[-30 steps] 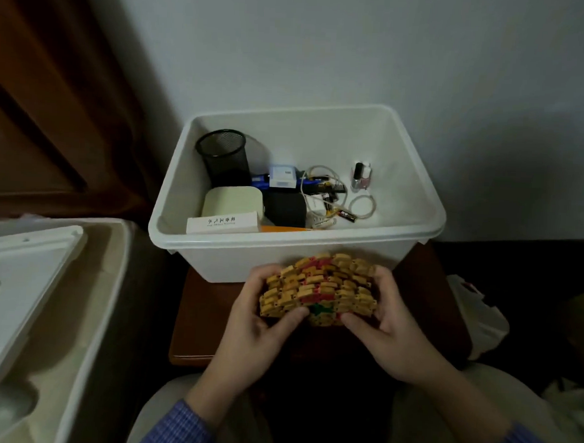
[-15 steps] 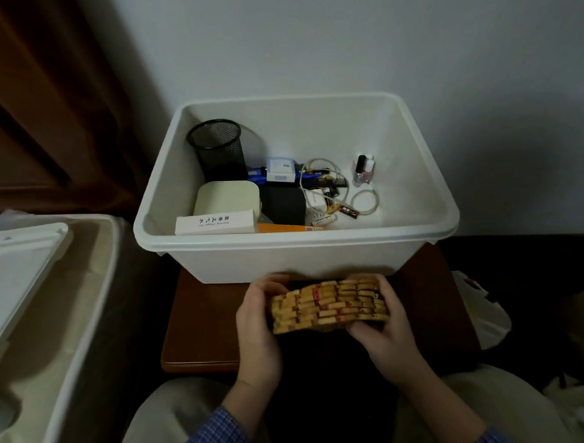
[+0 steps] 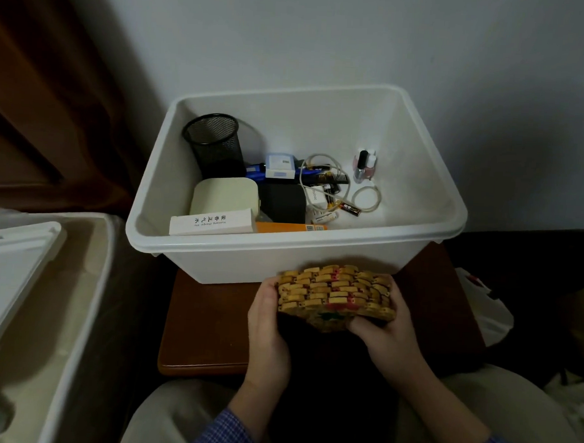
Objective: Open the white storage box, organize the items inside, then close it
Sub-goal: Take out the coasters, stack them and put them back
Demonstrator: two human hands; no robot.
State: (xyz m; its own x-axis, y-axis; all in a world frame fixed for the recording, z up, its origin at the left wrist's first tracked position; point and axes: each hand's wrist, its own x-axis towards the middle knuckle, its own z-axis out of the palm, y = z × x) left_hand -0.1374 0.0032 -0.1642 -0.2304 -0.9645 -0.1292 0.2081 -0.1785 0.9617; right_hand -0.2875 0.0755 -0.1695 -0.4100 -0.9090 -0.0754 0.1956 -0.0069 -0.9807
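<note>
White plastic forms the open storage box (image 3: 418,206), which stands on a brown wooden tabletop (image 3: 205,334) with its far wall against a pale wall and its near rim close to the tabletop's front half. Inside, in the far left corner, a black mesh pen cup (image 3: 215,144) stands upright. Just in front of it lies a cream rounded case (image 3: 223,195), and against the near wall a long white carton (image 3: 213,222) printed with black Chinese characters and a smaller line of Latin letters too fine to read. Beside the carton, along the same wall, lies an orange box (image 3: 290,228) with a barcode at its right end. A small white box with a pale blue label (image 3: 279,166) rests on blue pens near the middle, next to a black block (image 3: 283,201). A white cable (image 3: 367,199) loops across the floor of the box among several batteries (image 3: 349,208); one white piece reads something like "Yoobao". Two nail polish bottles (image 3: 365,166) stand together toward the right. In front of the box, above the tabletop's near right part, both hands grip a folded mat of yellow wooden pieces (image 3: 336,295): the left hand (image 3: 266,324) curls round its left end, the right hand (image 3: 384,332) clasps its right end. A white lid (image 3: 10,276) lies off to the left on another pale bin.
</note>
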